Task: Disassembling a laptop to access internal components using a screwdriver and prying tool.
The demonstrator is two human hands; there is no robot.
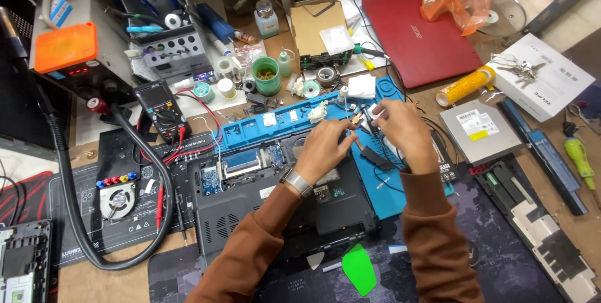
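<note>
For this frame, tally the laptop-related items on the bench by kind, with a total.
Opened black laptop under the hands: 1
Closed red laptop: 1
Optical drive: 1
Long black battery pack: 1
Loose cooling fan: 1
Total: 5

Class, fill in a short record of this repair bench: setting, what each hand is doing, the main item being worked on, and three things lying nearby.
Setting: cluttered electronics bench, seen from above
Left hand: fingers pinch a small part over the blue mat
Right hand: holds a thin dark tool against that part
Main item: opened black laptop base, circuit boards exposed
Nearby 1: multimeter with red leads
Nearby 2: closed red laptop
Nearby 3: green pry pick
Sleeves: brown; wristwatch on left wrist
</note>
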